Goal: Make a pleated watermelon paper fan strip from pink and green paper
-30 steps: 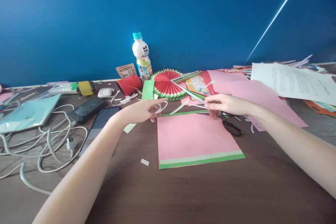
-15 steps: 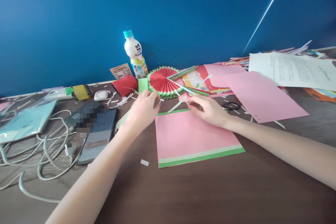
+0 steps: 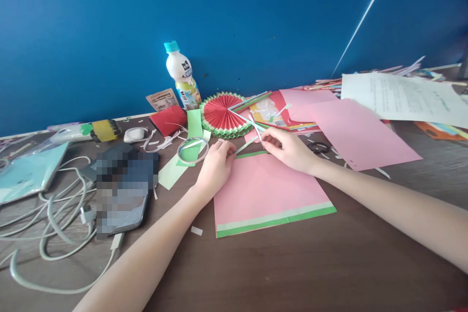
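Observation:
My left hand (image 3: 218, 165) is closed in a pinch at the left end of a narrow pale green paper strip (image 3: 246, 145). My right hand (image 3: 288, 150) pinches a thin white strip (image 3: 256, 127) by its lower end, at the right end of the green one. Both hands hover over the top edge of a pink sheet (image 3: 268, 187), which lies flat and carries a pale and a bright green band along its near edge. Just left of my left hand, a roll of tape (image 3: 193, 162) rests on green paper pieces (image 3: 171, 171).
Behind the hands lies a red pleated paper rosette (image 3: 221, 113) with green rims. A bottle (image 3: 185, 80) stands by the blue wall. A phone (image 3: 127, 195) and white cables (image 3: 49, 253) are on the left, black-handled scissors (image 3: 318, 147) and another pink sheet (image 3: 369, 136) on the right.
My left hand has moved right and down onto the pale green strip's end, uncovering the tape roll. A white strip now sticks up from my right fingertips. The view has shifted slightly.

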The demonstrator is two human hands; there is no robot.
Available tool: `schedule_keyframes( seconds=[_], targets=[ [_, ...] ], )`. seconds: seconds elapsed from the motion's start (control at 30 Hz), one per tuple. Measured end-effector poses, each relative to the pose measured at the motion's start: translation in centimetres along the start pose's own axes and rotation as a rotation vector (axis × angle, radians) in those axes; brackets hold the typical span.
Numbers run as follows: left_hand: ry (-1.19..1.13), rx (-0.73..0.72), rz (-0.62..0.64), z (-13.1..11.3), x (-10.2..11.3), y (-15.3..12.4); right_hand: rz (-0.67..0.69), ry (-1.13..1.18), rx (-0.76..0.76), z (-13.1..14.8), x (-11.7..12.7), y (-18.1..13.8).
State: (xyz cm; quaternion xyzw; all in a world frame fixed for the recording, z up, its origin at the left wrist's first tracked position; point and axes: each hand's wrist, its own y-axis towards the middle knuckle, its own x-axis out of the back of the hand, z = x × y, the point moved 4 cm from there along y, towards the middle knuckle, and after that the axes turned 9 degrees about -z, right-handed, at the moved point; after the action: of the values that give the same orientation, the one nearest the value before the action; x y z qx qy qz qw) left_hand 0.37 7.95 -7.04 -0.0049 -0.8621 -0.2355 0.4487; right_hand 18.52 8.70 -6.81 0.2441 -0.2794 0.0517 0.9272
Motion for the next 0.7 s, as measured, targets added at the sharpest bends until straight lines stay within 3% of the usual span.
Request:
schedule_keyframes(
  seconds=[0.13, 0.33, 0.5, 0.6, 0.7],
  targets=[
    [-0.021, -0.102, 0.010, 0.0, 0.4, 0.2, -0.029, 0.057, -0.034, 0.4, 0.3, 0.0],
    [0.161, -0.490, -0.080, -2.0, 1.2, -0.4, -0.120, 0.209, -0.124, 0.2, 1.3, -0.1],
    [0.346, -0.824, 0.051, -4.1, 0.8, -2.9, -0.124, 0.267, -0.101, 0.1, 1.5, 0.0],
    [0.286, -0.795, 0.092, -4.1, 1.0, -4.1, -0.031, 0.283, -0.064, 0.4, 1.1, -0.1],
    [0.055, -0.567, 0.099, -3.4, 1.6, -4.4, 0.097, 0.270, -0.039, 0.9, 0.8, 0.0]
  ],
)
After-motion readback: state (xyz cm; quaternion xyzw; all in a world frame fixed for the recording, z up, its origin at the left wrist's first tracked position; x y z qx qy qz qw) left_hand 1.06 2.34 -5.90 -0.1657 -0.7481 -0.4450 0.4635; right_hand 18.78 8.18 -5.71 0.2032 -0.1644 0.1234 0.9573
